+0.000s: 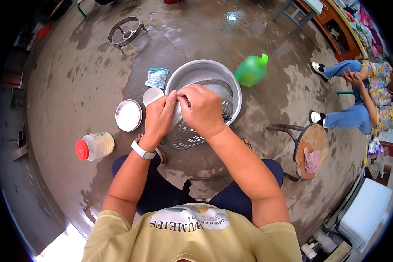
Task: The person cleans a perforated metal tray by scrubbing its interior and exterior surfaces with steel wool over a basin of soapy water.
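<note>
My left hand (pixel 160 114) and my right hand (pixel 201 108) meet fingertip to fingertip over a grey metal basin (pixel 172 75). Both are closed in a pinch. A bit of something dark shows under the curled fingers of my right hand; what the fingertips hold is too hidden to name. Beneath my hands a perforated metal strainer (pixel 185 136) leans across the near side of the basin. Part of it is covered by my right hand and forearm. A small dark, shiny tangle (pixel 226 115) lies by the holes at the right.
Left of the basin are a white bowl (pixel 153 95), stacked plates (pixel 129 115), a blue-white packet (pixel 156 77) and a red-lidded jar (pixel 94 146). A green bottle (pixel 251 70) touches the right side. Farther off are a ring stand (pixel 125 31), a stool with pink cloth (pixel 311 150) and a seated person (pixel 358 94).
</note>
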Demonstrator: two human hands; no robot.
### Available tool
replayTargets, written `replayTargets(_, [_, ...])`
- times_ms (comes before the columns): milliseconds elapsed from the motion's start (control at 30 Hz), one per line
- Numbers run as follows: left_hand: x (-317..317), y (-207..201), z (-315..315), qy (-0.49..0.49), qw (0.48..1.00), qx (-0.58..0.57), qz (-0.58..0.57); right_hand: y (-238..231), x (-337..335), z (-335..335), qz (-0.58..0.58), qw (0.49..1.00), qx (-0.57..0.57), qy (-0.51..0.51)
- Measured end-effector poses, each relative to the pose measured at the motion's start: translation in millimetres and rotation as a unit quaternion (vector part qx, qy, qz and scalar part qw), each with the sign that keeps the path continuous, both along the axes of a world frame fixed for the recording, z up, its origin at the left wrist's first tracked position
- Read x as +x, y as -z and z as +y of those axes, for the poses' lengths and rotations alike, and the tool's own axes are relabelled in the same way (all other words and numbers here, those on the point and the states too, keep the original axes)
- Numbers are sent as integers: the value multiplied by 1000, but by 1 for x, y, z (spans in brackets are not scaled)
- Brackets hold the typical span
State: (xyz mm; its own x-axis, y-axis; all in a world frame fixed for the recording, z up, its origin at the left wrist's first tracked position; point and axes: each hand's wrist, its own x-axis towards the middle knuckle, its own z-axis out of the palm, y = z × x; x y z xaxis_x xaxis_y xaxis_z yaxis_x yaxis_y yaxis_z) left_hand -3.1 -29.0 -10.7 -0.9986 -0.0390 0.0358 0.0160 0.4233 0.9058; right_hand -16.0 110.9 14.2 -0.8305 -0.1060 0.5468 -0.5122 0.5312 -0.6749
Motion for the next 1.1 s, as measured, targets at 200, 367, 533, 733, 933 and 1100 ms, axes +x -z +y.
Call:
replayTargets(200, [-2, -9, 5, -3, 998, -54, -8, 20, -31, 53, -66, 991, 34, 115])
replayTargets(367, [-6, -1, 5, 11, 999, -52, -6, 32, -38, 69, -165, 965, 41, 201])
replayTargets(533, [-7, 2, 7, 5, 999, -42, -31, 26, -32, 45, -150, 975, -37, 163])
replayTargets(733, [-5, 9, 6, 27, 999, -38, -3, 16, -17, 19, -80, 994, 3, 68])
replayTargets(933, [-4, 5, 10, 42, 998, -48, -7, 34, -39, 71, -190, 971, 6, 143])
replayTargets(1100, [-7, 10, 7, 53, 998, -28, -32, 24, -35, 56, -124, 990, -17, 65])
